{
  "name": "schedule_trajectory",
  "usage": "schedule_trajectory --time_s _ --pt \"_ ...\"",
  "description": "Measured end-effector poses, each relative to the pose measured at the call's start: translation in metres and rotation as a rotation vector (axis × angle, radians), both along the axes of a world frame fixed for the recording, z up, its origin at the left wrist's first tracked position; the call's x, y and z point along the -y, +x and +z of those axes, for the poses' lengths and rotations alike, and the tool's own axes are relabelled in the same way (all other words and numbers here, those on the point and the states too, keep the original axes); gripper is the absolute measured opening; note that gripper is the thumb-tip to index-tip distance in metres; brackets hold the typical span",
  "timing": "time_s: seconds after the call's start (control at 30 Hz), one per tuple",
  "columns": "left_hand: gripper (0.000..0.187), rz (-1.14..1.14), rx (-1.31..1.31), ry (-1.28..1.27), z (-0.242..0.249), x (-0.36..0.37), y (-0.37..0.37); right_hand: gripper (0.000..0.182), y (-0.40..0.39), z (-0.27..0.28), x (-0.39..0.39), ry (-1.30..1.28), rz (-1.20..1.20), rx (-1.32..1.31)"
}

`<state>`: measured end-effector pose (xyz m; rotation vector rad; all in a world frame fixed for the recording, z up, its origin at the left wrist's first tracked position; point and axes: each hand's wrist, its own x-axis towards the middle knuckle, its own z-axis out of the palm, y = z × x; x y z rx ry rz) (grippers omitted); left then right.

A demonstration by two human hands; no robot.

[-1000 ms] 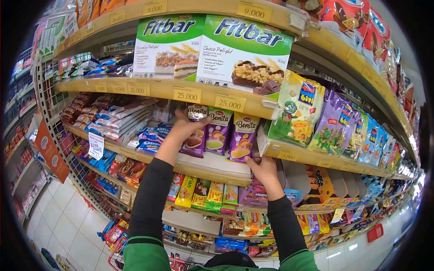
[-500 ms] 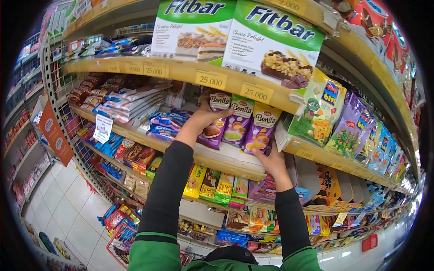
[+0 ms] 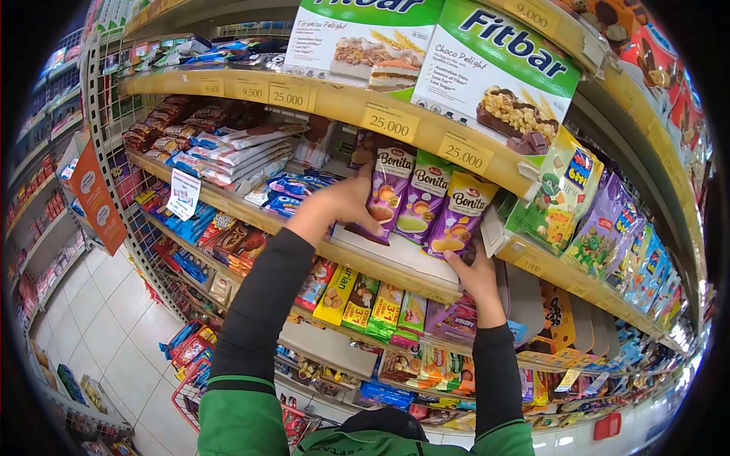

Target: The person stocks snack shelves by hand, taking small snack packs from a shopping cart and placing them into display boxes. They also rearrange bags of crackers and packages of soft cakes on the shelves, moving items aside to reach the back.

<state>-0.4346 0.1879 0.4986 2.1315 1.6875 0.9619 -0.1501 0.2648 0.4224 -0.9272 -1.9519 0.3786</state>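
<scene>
Three purple Bonita snack packets stand upright side by side on the middle shelf. My left hand (image 3: 340, 204) is at the left side of the left packet (image 3: 388, 199), thumb across its lower front and fingers partly hidden along its edge. The middle packet (image 3: 423, 201), with a green top, sits between the outer two. On the right packet (image 3: 458, 215), which has a yellow top, my right hand (image 3: 475, 275) grips the lower right corner, thumb in front and other fingers along its side. Another packet (image 3: 363, 149) is partly visible behind, near my left fingers.
Overhead, a shelf edge with price tags (image 3: 390, 121) carries large Fitbar boxes (image 3: 498, 83). Blue Oreo packs (image 3: 293, 190) lie to the left. A divider (image 3: 498, 228) and green-yellow snack bags (image 3: 553, 194) border the right. A red shopping basket (image 3: 186, 399) is below.
My left thumb has moved down from the upper part of the packets to the left packet's lower front. My right hand keeps its place at the right packet. The view has shifted slightly.
</scene>
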Motion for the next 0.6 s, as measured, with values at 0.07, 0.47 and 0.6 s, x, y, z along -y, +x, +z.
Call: schedule_trajectory --time_s 0.07,0.47,0.6 --pt "0.113 0.134 -0.092 -0.05 0.0 0.009 0.014 0.062 -0.003 0.005 0.005 0.004 -0.046 0.046" --pt "0.118 0.194 -0.073 0.081 -0.018 -0.026 0.006 0.049 -0.01 0.004 0.002 0.175 -0.278 0.059" --pt "0.118 0.097 0.133 0.05 -0.017 -0.021 0.009 0.046 -0.014 0.012 0.015 0.103 -0.366 0.125"
